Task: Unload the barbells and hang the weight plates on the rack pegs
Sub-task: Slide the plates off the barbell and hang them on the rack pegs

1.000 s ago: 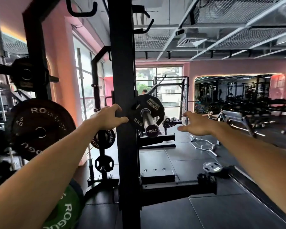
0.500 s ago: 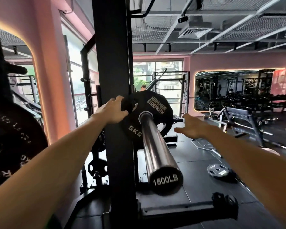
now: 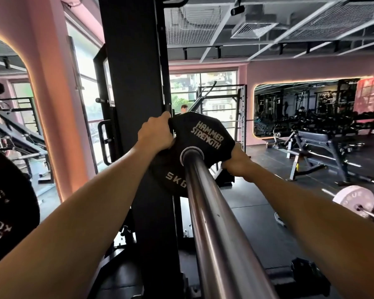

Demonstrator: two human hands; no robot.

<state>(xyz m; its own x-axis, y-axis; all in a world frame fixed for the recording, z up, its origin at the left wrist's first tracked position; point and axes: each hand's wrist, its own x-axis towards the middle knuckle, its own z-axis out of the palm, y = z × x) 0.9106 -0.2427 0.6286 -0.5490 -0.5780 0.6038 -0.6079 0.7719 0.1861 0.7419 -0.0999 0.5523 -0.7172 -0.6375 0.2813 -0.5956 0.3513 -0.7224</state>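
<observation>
The plate (image 3: pixel 200 152), at 12 o'clock on the bar (image 3: pixel 216 212), is now gripped by both hands: the left hand (image 3: pixel 157 133) at 10 o'clock, the right hand (image 3: pixel 236 159), open half a second ago, at 4 o'clock. It can likely be slid off.

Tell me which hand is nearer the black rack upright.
Left. The left hand grips the plate edge right beside the upright; the right hand grips its far edge.

One head-worn view (wide-angle) looks forward along the barbell sleeve (image 3: pixel 214 212), close to the rack upright (image 3: pixel 136 83).
</observation>
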